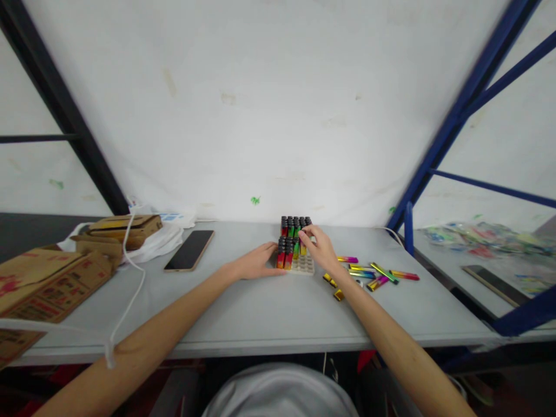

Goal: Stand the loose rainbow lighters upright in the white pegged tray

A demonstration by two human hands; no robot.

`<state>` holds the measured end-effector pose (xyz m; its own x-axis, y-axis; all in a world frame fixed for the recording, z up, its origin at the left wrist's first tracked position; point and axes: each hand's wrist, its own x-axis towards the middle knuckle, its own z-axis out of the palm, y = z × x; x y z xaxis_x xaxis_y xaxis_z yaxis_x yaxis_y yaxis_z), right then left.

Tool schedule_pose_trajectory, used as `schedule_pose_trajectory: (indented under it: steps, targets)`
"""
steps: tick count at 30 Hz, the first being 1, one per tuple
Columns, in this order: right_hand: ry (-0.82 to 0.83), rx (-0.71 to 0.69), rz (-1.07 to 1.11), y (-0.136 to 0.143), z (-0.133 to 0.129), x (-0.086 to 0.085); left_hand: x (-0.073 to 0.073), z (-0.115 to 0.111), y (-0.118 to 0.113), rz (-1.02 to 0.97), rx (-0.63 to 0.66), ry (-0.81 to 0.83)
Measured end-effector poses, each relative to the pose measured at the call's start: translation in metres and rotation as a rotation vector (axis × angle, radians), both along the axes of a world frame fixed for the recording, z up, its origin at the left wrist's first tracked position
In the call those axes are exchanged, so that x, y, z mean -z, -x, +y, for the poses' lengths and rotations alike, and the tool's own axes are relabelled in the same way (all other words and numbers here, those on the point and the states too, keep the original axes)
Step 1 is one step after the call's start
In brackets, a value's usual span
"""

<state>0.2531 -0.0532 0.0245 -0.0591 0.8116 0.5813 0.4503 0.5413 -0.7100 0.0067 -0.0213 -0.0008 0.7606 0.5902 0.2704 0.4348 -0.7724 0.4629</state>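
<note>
Lighters (289,259) stand upright in pale tray (306,267), some front cells bare. Left hand (255,263) spread beside tray's left edge; right hand (320,245) bunched at fingertips over the rows, grip unclear. Seemingly slotting; next move calls for vertical aim.

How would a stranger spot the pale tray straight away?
Find the grey table, then the left hand and right hand near its middle. The tray lies between them, holding black-topped sticks upright in rows, unlike the loose sticks scattered to its right.
</note>
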Motion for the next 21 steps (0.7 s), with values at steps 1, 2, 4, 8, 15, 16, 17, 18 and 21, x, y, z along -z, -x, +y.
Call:
schedule_pose_trajectory:
  steps: [1, 2, 4, 8, 15, 16, 17, 18, 21]
  targets:
    - [-0.018, 0.009, -0.026, -0.001, 0.001, 0.000, 0.000, 0.000, 0.000, 0.003, -0.003, 0.001]
    - [-0.028, 0.013, -0.055, -0.003, 0.001, 0.000, -0.001, 0.000, 0.000, 0.005, -0.006, 0.003]
    - [-0.037, 0.011, -0.105, -0.005, 0.000, -0.002, -0.001, -0.001, 0.000, 0.013, -0.009, 0.008]
    - [-0.031, -0.055, -0.179, -0.010, -0.006, -0.008, -0.001, -0.001, -0.001, 0.030, -0.001, 0.001]
    - [-0.037, -0.143, -0.300, -0.016, -0.013, -0.013, -0.001, 0.000, 0.000, 0.009, -0.003, 0.004]
    - [-0.030, -0.157, -0.303, -0.016, -0.012, -0.012, -0.001, 0.000, 0.000, 0.003, 0.000, 0.002]
    - [-0.022, -0.172, -0.305, -0.017, -0.012, -0.011, 0.000, 0.000, 0.000, -0.001, 0.002, -0.001]
    - [-0.014, -0.185, -0.309, -0.017, -0.012, -0.011, 0.000, 0.000, 0.000, -0.002, 0.002, -0.003]
    - [0.001, -0.211, -0.339, -0.017, -0.010, -0.009, 0.000, 0.000, -0.001, 0.011, -0.004, -0.010]
